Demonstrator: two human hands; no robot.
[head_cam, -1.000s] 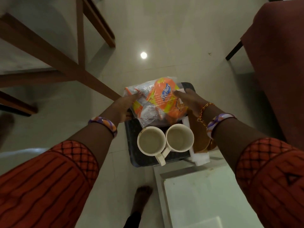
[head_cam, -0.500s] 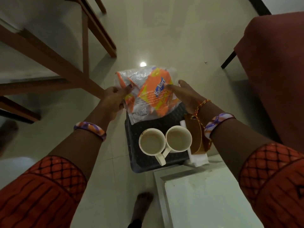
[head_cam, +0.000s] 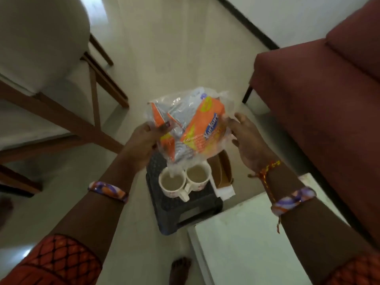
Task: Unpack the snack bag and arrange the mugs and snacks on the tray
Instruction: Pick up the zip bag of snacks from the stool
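Snack bag between both hands, its lower corner hiding one mug's rim.

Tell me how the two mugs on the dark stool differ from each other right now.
The left mug sits nearer the camera; the right mug sits farther back, next to the brown tray. The snack bag's loose plastic corner hangs over the left mug's mouth, while the right mug's mouth is uncovered. The left mug's handle shows fully; the right mug's handle is partly hidden between them. Both are white, upright, and hold a pale drink.
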